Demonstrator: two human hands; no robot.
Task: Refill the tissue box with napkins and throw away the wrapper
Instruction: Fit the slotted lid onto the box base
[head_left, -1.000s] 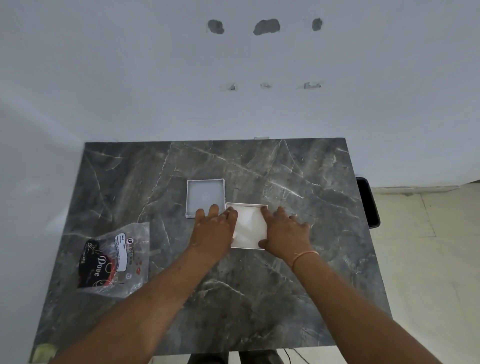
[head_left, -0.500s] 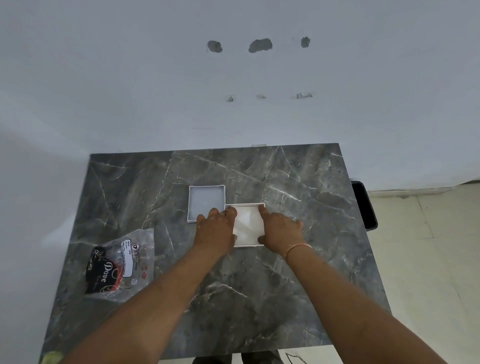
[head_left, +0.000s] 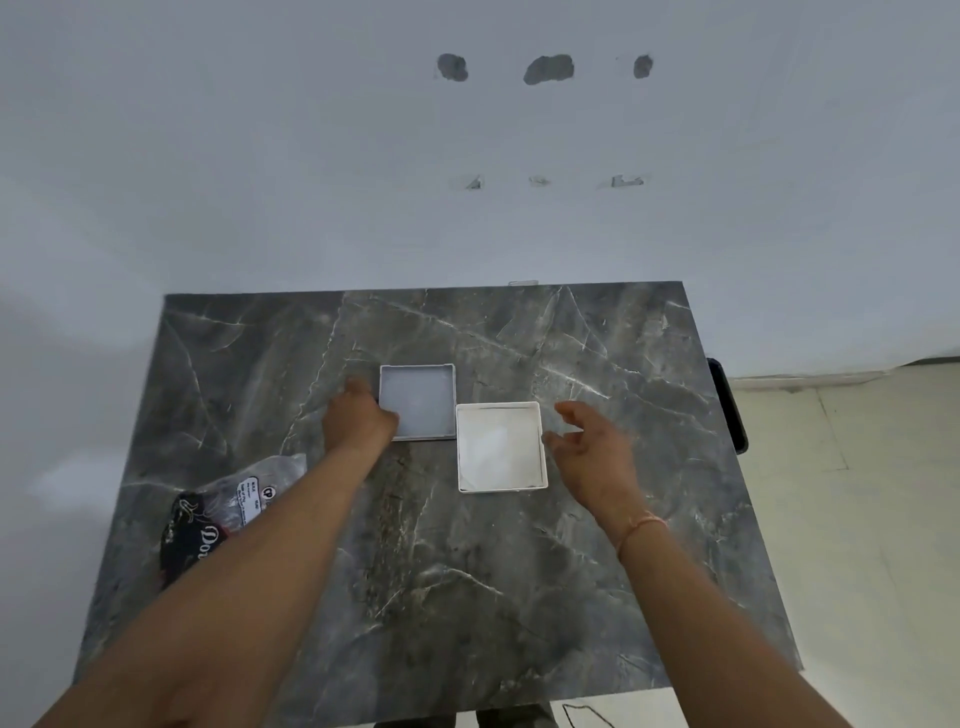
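A white square tissue box (head_left: 542, 452) sits open on the dark marble table (head_left: 467, 571), with white napkins (head_left: 493, 447) lying flat inside it. Touching its far left corner lies the box's grey-white lid (head_left: 418, 401), upturned. My left hand (head_left: 358, 418) grips the lid's left edge, thumb over the rim. My right hand (head_left: 592, 447) hovers just right of the box with fingers spread, holding nothing. The empty clear plastic wrapper (head_left: 228, 512) with a black printed label lies at the table's left, partly hidden behind my left forearm.
A white wall stands right behind the table's far edge. A black object (head_left: 727, 405) sits beside the table's right edge, over the pale tiled floor (head_left: 857, 519).
Both hands have come off the napkins in the box. My left hand moved left and up onto the lid's edge; my right hand drew away to the right and opened.
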